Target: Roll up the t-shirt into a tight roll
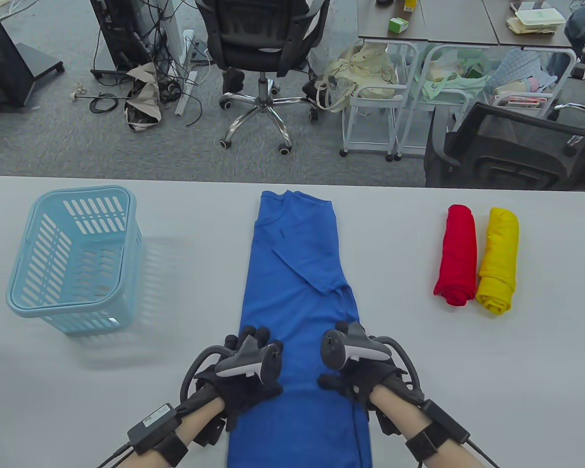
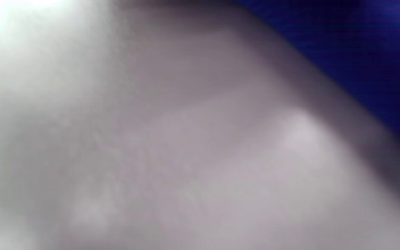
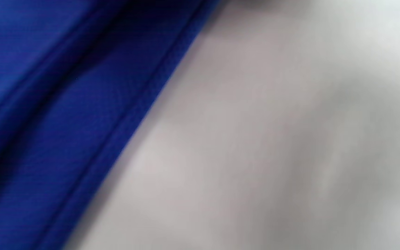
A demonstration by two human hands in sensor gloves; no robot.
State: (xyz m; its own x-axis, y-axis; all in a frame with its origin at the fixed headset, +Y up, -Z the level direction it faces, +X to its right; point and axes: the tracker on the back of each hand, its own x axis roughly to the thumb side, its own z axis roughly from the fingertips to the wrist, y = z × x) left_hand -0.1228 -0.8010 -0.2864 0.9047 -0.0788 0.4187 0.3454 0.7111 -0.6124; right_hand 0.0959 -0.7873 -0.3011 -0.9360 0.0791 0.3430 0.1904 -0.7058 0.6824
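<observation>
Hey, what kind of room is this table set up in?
Probably an office or lab workspace: a black swivel office chair on grey carpet, loose cables on the floor, and white wheeled carts beside other desks.

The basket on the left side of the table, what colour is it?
Light blue; the basket shows best in the table view.

Beyond my white table the floor is grey carpet. Straight ahead stands 1 black office chair on a chrome star base with castors. To its left, tangled black cables trail around dark equipment stands. To its right, 2 white metal trolleys hold bags and cloth under a grey desk with boxes on top. Another black mesh chair sits close to my table's far right edge. The light is even and soft.
</observation>
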